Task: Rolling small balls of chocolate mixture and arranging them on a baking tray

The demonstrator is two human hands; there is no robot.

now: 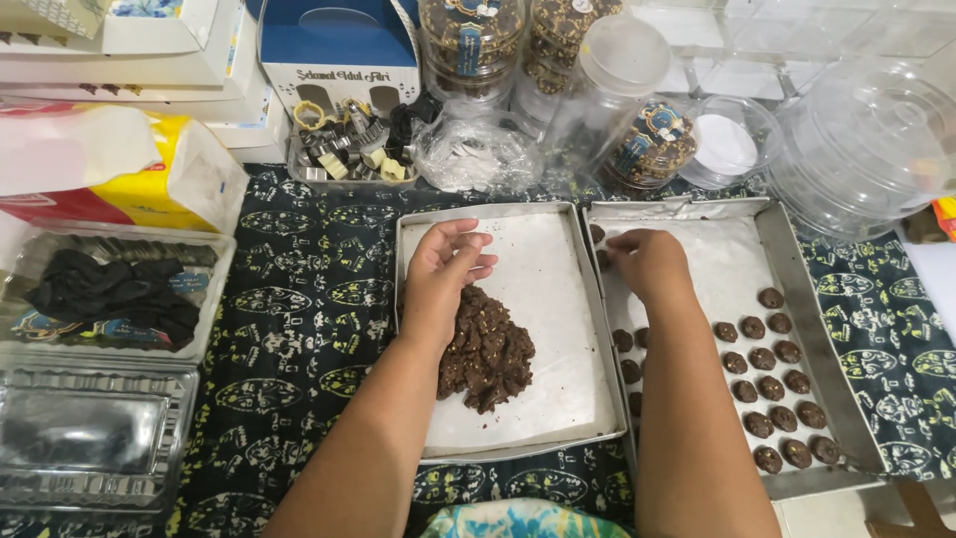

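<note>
so far roughly a third of the right tray [797, 289] holds shaped balls [772, 394]; left hand [443, 274] pinches dough from the pile [488, 354], right hand [647, 264] curled, contents hidden, much dough remains

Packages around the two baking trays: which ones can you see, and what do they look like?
Blue and white carton: top centre, handle cut-outs.
Yellow and red soft pack: upper left, white sheet protruding.
Clear round jars: top, blue-gold labels, some holding dark cookies.
Clear plastic clamshell boxes: far left.
</note>
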